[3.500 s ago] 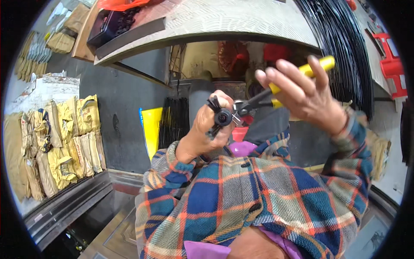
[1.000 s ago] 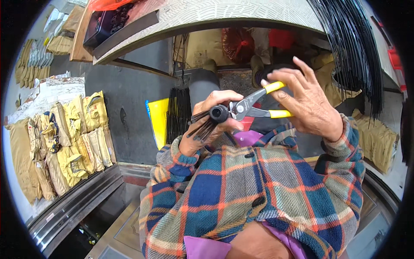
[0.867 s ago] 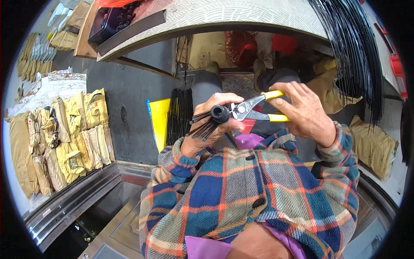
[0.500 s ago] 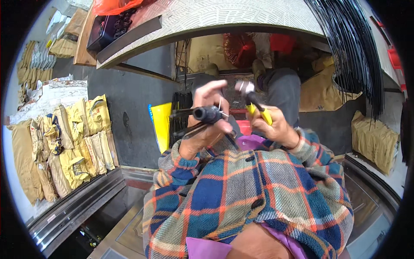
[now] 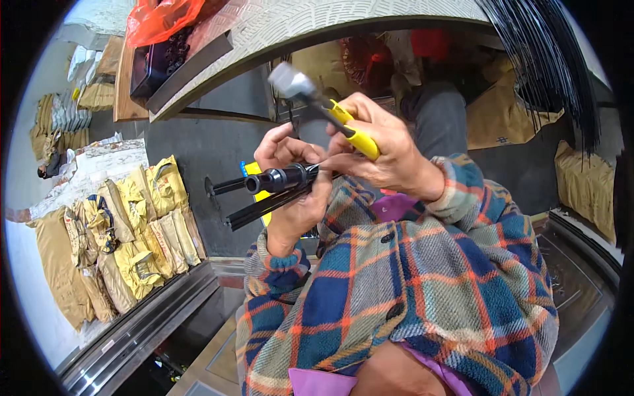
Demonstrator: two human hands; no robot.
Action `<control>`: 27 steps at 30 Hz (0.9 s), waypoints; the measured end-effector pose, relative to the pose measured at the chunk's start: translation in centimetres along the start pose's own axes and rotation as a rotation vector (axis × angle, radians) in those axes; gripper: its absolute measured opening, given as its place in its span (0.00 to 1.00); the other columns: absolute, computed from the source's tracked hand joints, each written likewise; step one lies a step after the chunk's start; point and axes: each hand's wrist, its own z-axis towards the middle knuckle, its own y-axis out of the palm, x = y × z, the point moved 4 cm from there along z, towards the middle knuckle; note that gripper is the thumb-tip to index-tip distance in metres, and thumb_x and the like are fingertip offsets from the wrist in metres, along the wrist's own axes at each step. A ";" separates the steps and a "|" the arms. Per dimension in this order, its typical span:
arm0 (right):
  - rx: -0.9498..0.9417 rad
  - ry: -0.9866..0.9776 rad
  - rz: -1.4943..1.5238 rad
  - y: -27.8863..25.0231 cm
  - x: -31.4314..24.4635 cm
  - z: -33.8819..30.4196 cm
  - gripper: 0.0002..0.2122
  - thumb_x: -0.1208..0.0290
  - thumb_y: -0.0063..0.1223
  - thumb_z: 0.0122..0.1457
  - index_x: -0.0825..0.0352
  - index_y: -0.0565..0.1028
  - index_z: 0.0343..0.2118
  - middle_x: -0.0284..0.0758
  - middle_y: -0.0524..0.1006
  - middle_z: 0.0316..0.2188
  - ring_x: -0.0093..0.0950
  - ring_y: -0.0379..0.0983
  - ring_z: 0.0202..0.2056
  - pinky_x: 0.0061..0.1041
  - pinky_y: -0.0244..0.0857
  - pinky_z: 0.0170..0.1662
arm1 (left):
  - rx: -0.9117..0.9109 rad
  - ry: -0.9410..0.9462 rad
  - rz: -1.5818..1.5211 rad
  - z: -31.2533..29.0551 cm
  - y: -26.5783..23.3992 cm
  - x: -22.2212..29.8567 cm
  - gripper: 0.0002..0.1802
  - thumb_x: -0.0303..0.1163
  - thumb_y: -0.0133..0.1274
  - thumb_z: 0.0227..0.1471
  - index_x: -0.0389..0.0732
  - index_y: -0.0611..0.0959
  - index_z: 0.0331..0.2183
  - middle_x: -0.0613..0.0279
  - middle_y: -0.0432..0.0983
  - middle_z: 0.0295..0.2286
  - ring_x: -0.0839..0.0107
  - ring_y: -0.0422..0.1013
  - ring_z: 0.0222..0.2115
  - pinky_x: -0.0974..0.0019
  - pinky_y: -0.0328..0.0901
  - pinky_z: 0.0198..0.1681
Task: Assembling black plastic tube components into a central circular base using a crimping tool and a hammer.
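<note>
My left hand is closed round a black hollow tube that has bundles of thin black rods alongside it. The tube's open end points left. In my right hand is a pair of pincers with yellow grips and a silver head, tilted up and to the left. The right fingertips meet the left ones at the tube's collar; what they pinch there is too small to make out. The pincers' head is apart from the tube.
Beyond my hands runs a pale patterned worktop with a dark edge. A black box of small parts and a red plastic bag lie at its left. Black rods hang over its right end. Paper-wrapped bundles cover the left side.
My right hand has moved left and up to my left hand, swinging the pincers' head leftward. The tube and rods have shifted left and now lie more sideways.
</note>
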 end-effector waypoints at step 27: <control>-0.009 -0.695 -1.508 -4.0 -2.1 -0.1 0.16 0.60 0.52 0.46 0.50 0.73 0.41 0.20 0.62 0.47 0.16 0.55 0.52 0.41 0.31 0.62 | -0.245 -0.138 -0.068 0.9 -0.5 -0.5 0.38 0.20 0.47 0.45 0.33 0.45 0.54 0.58 0.73 0.22 0.74 0.71 0.23 0.71 0.67 0.32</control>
